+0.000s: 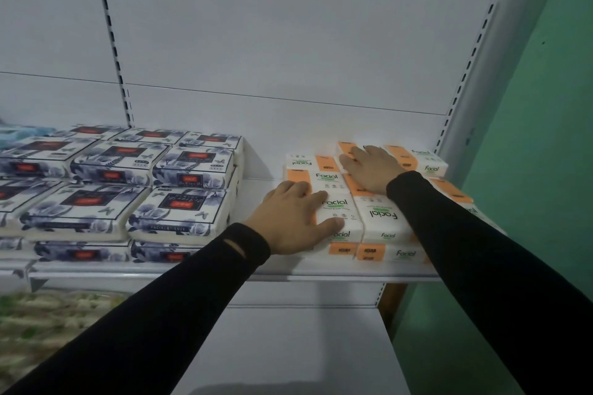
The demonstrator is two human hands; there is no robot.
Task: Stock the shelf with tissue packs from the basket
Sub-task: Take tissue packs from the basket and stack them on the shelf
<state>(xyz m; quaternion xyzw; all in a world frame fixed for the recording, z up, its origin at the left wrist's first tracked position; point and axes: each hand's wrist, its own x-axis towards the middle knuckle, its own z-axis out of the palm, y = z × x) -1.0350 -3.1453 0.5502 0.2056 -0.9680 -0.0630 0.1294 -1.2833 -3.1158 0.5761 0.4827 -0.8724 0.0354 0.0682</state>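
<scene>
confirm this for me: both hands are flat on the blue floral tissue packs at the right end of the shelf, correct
Not quite. The head view shows the left hand and right hand lying flat on the orange-and-white Facial tissue packs at the right end of the shelf. The blue floral tissue packs sit further left, untouched.

Packs on the shelf, placed by the hands

The left hand lies flat on the front pack of the "Facial" tissue packs, which sit stacked on the shelf. The right hand rests on a pack farther back and to the right. Left of the left hand, across a gap, stands a stack of flowered tissue packs. Below both hands is a lower shelf.
</scene>
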